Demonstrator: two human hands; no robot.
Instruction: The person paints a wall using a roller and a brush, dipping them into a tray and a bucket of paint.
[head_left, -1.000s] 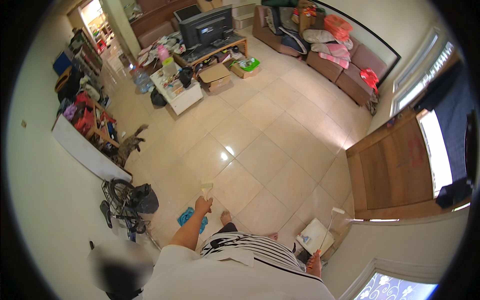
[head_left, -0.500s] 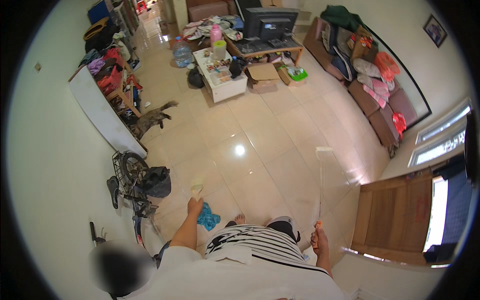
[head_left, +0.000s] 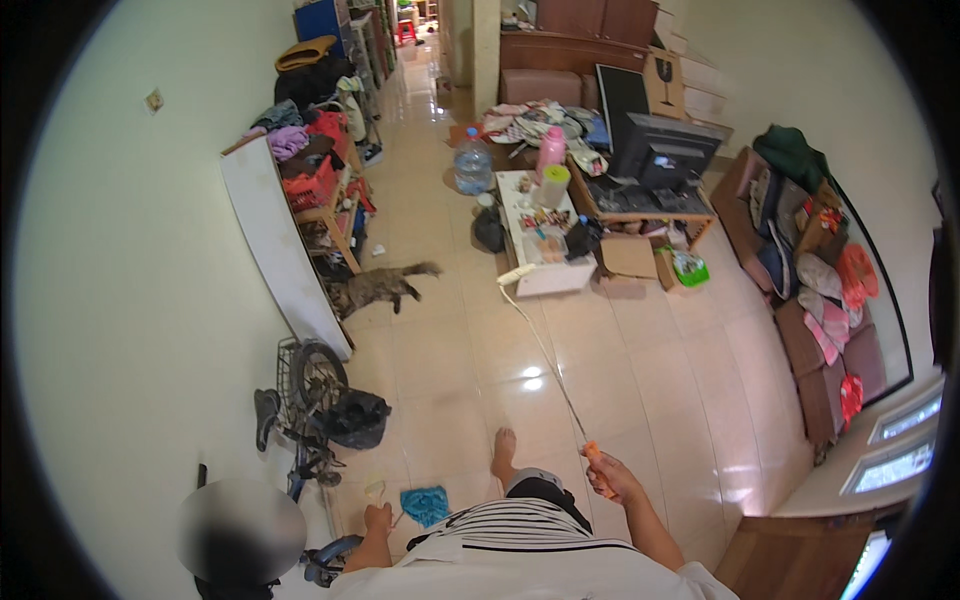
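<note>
My right hand (head_left: 622, 480) is closed around the orange handle of a paint roller (head_left: 594, 455). Its long thin rod stretches forward over the floor and ends in a pale, narrow roller head (head_left: 517, 274), seen against the front of the low white table. At the lower left, my left hand (head_left: 377, 518) grips a small flat paintbrush (head_left: 375, 490) with pale bristles pointing away from me. A crumpled blue plastic bag (head_left: 425, 505) lies on the tiles just right of that hand. My bare foot (head_left: 504, 452) is planted ahead of my body.
On the left are a bicycle (head_left: 318, 375) with a black bag (head_left: 357, 418), a cluttered shelf (head_left: 335, 215) and a cat (head_left: 375, 290) on the floor. A cluttered white table (head_left: 545, 278), a monitor (head_left: 668, 150) and a sofa (head_left: 800, 335) stand farther off. A blurred head (head_left: 240, 530) is at lower left.
The view has turned left and tilted up toward the room. My right hand has swung the roller leftward and forward. One foot has stepped ahead; the brush stays in my left hand.
</note>
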